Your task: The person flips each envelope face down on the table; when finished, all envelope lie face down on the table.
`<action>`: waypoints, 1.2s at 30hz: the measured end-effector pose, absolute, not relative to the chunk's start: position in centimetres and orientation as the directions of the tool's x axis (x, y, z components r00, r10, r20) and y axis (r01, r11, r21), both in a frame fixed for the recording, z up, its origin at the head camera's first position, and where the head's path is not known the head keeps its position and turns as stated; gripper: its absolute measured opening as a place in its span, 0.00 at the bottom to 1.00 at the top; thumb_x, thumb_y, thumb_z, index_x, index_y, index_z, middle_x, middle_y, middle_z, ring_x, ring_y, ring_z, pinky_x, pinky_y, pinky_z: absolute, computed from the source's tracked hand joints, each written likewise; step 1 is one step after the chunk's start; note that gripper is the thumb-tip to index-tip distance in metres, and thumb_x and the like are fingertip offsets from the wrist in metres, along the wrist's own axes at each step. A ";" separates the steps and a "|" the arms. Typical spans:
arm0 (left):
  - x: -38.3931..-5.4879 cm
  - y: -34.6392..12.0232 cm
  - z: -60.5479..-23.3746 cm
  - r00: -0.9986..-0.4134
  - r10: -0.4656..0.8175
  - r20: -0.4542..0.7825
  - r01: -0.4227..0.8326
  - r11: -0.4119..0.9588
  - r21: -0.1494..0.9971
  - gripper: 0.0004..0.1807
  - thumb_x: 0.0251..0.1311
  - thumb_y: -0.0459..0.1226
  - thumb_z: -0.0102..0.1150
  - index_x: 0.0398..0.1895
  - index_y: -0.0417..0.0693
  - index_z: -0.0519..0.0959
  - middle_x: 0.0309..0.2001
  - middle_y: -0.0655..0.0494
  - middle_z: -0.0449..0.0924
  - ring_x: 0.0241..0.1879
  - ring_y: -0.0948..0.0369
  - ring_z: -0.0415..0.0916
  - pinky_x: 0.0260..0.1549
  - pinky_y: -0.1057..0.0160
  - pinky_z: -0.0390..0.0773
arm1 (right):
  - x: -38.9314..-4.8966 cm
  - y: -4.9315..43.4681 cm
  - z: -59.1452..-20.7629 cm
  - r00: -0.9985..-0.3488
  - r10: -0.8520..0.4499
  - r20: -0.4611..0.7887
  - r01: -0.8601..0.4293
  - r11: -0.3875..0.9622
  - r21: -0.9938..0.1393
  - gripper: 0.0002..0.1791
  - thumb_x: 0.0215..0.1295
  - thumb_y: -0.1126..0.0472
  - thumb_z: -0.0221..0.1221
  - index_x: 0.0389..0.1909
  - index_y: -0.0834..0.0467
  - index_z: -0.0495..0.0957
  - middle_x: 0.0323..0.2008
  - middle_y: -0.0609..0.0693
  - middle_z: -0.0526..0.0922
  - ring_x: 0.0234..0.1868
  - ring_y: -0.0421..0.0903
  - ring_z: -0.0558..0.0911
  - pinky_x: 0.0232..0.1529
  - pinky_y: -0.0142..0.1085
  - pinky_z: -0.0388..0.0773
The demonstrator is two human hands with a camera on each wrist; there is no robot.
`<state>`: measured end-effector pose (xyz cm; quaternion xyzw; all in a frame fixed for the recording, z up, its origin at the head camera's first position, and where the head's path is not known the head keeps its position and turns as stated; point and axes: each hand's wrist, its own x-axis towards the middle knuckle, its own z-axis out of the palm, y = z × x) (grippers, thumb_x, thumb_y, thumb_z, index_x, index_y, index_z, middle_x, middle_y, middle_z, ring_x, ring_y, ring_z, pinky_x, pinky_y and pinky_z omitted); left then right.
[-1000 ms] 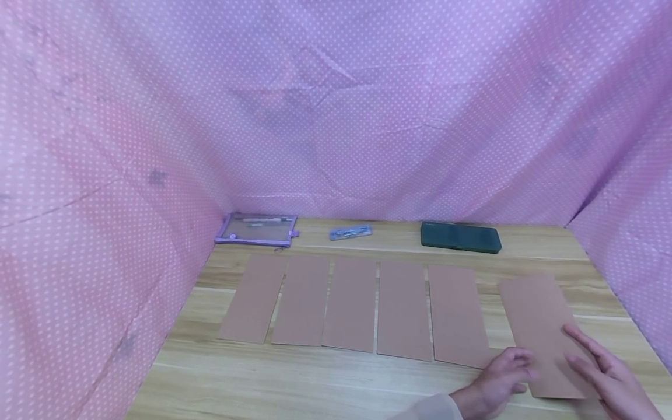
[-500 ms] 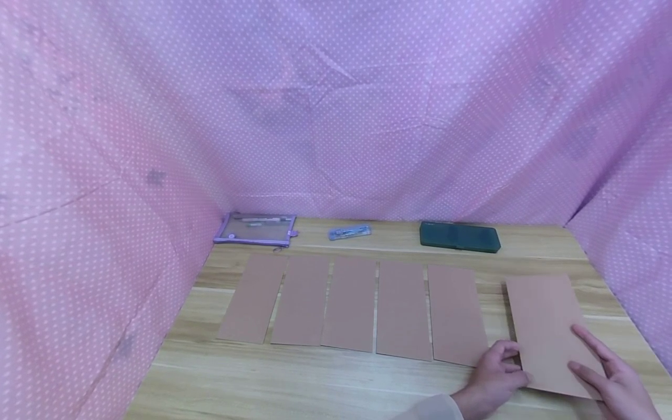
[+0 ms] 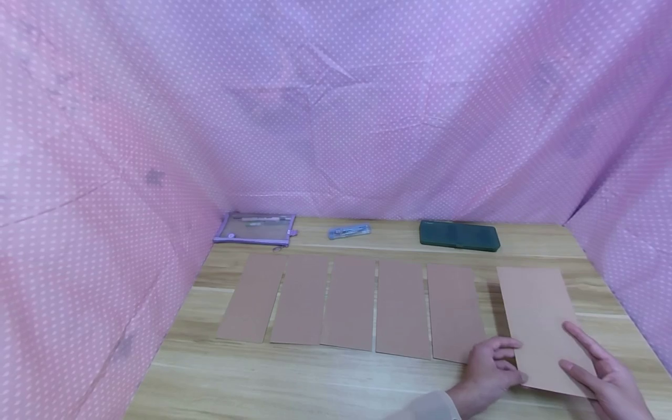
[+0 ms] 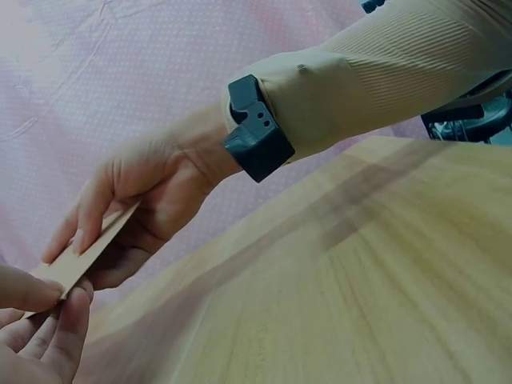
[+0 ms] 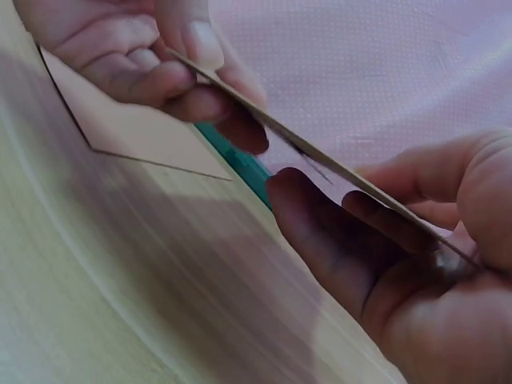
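A brown cardboard rectangle (image 3: 538, 326) is held up above the wooden table, its shadow falling to the left of it. My left hand (image 3: 488, 370) pinches its lower left edge between thumb and fingers. On the right edge, my right hand (image 3: 609, 370) grips the card with fingers on both faces. Seen edge-on in the right wrist view, the card (image 5: 320, 164) runs slanted between the two hands. Several matching cards lie flat in a row to the left. The nearest card (image 3: 454, 309) is partly covered by my left hand in the head view.
Along the back of the table (image 3: 294, 379) lie a purple-edged mesh pouch (image 3: 257, 230) with pens inside, a small clear-blue case (image 3: 349, 231) and a dark green box (image 3: 459, 235). Pink dotted cloth (image 3: 336, 116) hangs around the back and sides.
The card in my hands has risen off the table and shifted slightly left and back. My left hand has moved a little left and now pinches its edge. The row of cards is unchanged.
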<state>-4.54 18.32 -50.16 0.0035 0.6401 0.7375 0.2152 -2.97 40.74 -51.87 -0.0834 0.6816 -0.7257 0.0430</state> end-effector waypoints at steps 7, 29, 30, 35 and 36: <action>-4.9 18.0 -49.7 -0.910 0.266 -0.317 -0.335 -0.023 0.942 0.29 0.44 0.18 0.67 0.46 0.59 0.84 0.45 0.67 0.86 0.27 0.73 0.77 0.28 0.76 0.79 | -3.1 40.8 -52.4 -0.986 -0.114 -0.121 0.094 0.219 -0.971 0.38 0.78 0.67 0.43 0.81 0.46 0.37 0.74 0.18 0.43 0.69 0.10 0.33 0.62 0.48 0.07; -6.3 18.2 -49.5 -0.902 0.105 -0.419 -0.411 0.084 0.908 0.26 0.40 0.20 0.65 0.39 0.59 0.85 0.43 0.60 0.89 0.32 0.71 0.79 0.34 0.71 0.80 | -4.7 41.3 -50.4 -0.979 -0.017 -0.202 0.131 0.705 -0.697 0.33 0.70 0.55 0.61 0.70 0.67 0.65 0.44 0.05 0.59 0.36 0.18 0.77 0.32 0.27 0.82; -6.3 18.2 -49.5 -0.897 0.106 -0.429 -0.422 0.081 0.903 0.26 0.40 0.21 0.65 0.41 0.59 0.84 0.45 0.59 0.88 0.36 0.70 0.80 0.36 0.70 0.81 | -4.8 41.3 -50.4 -0.982 -0.016 -0.191 0.124 0.705 -0.698 0.33 0.70 0.55 0.61 0.69 0.67 0.66 0.44 0.05 0.59 0.36 0.18 0.77 0.32 0.27 0.82; -6.1 18.4 -49.2 -0.880 0.126 -0.458 -0.452 0.075 0.889 0.27 0.43 0.25 0.65 0.47 0.61 0.83 0.54 0.61 0.86 0.51 0.66 0.80 0.48 0.66 0.81 | -4.9 41.3 -50.8 -0.992 -0.015 -0.122 0.073 0.728 -0.682 0.30 0.67 0.57 0.63 0.66 0.67 0.70 0.43 0.05 0.59 0.34 0.17 0.76 0.31 0.24 0.80; -6.0 18.4 -49.1 -0.881 0.131 -0.454 -0.448 0.075 0.891 0.27 0.43 0.25 0.65 0.48 0.61 0.82 0.55 0.61 0.85 0.53 0.66 0.80 0.50 0.66 0.81 | -5.0 41.3 -50.9 -0.994 -0.014 -0.109 0.064 0.731 -0.680 0.30 0.67 0.58 0.64 0.65 0.68 0.71 0.43 0.05 0.60 0.34 0.17 0.76 0.30 0.24 0.79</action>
